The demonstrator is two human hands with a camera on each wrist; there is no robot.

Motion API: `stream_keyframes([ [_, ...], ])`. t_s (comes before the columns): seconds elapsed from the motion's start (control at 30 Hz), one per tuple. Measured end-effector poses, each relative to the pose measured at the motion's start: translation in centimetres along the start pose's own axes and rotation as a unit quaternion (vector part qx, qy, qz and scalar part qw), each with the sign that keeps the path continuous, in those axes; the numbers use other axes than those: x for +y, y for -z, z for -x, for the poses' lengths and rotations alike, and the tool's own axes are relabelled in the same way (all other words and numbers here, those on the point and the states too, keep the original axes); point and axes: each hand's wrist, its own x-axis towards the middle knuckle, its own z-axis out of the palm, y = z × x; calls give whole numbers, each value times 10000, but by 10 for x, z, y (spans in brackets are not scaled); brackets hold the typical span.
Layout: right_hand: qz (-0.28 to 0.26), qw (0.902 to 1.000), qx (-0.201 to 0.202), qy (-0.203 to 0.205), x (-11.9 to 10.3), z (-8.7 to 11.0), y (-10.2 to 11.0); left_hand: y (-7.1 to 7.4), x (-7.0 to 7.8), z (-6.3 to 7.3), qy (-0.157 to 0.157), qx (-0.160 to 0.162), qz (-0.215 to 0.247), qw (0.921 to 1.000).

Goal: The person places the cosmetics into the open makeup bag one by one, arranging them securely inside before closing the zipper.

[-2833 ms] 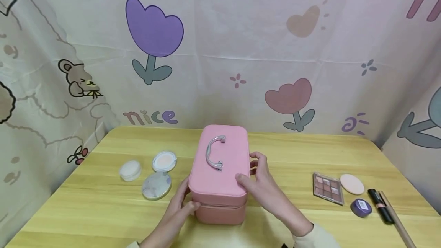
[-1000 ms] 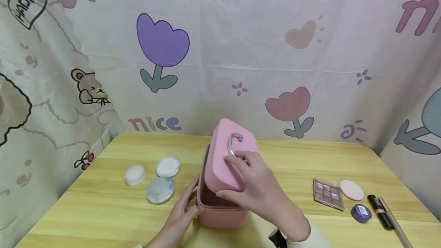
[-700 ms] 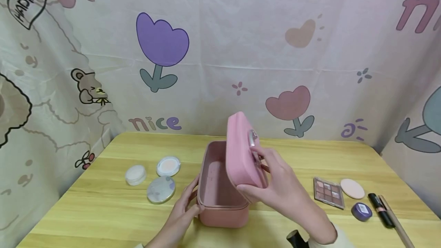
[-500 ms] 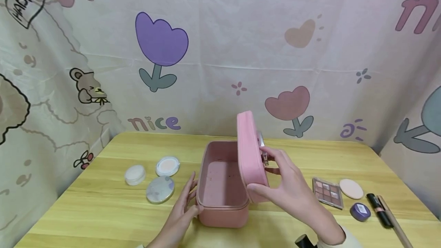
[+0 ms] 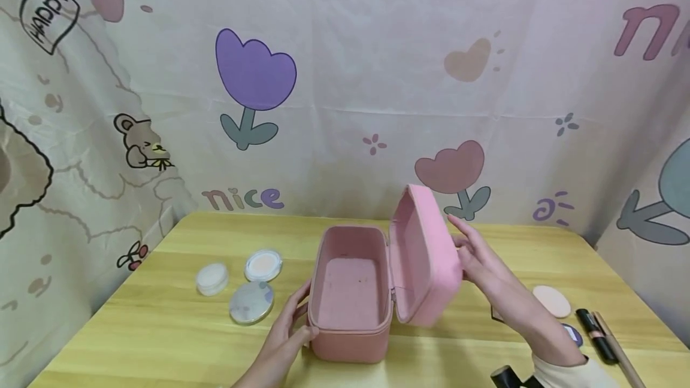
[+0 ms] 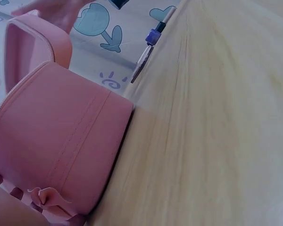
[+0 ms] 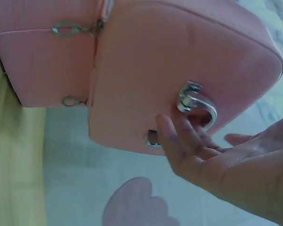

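A pink makeup case (image 5: 349,349) stands on the table with nothing in it but a few specks. Its lid (image 5: 446,256) is swung out to the right and stands tilted on its hinge. My left hand (image 5: 280,340) holds the front left corner, thumb at the front and fingers along the side. Against the lid's outer face, my right hand (image 5: 490,268) has its fingertips near the silver handle (image 7: 210,113). In the right wrist view those fingers are loosely bent and the thumb stands apart. Zip pulls (image 7: 66,29) hang by the hinge.
Left lie a white round jar (image 5: 211,279), a pale round compact (image 5: 263,265) and a marbled compact (image 5: 251,302). Right lie a round puff (image 5: 552,301), a black tube (image 5: 595,334), a tan stick (image 5: 620,349) and a partly hidden purple jar (image 5: 574,334). A palette is mostly covered.
The lid has gone from closed on the case to swung out rightward, baring the inside. My right hand moved right with it, loosening from its grip. The left hand stayed at the corner.
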Motion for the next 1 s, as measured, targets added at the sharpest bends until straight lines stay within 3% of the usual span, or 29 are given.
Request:
stream_keyframes([
  [0.2,-510,9963,-182,-665,20,5,20,1,1,1,135,9,-30,9999],
  [0.3,-1202,9868,-494,-961,34,12,32,1,0,0,100,39,-36,9999],
  [0.4,-2309,9610,-1088,-1061,50,21,44,1,0,-1,68,54,-52,9999],
  [0.53,-3641,9094,-1654,-1141,70,30,52,1,0,-1,41,18,-36,10000],
  [0.63,-4057,8891,-1719,-1239,78,33,53,1,0,-1,40,-18,-3,10000],
  [1.0,-4160,8872,-1363,-1460,80,33,47,2,-1,-1,22,-37,34,10000],
])
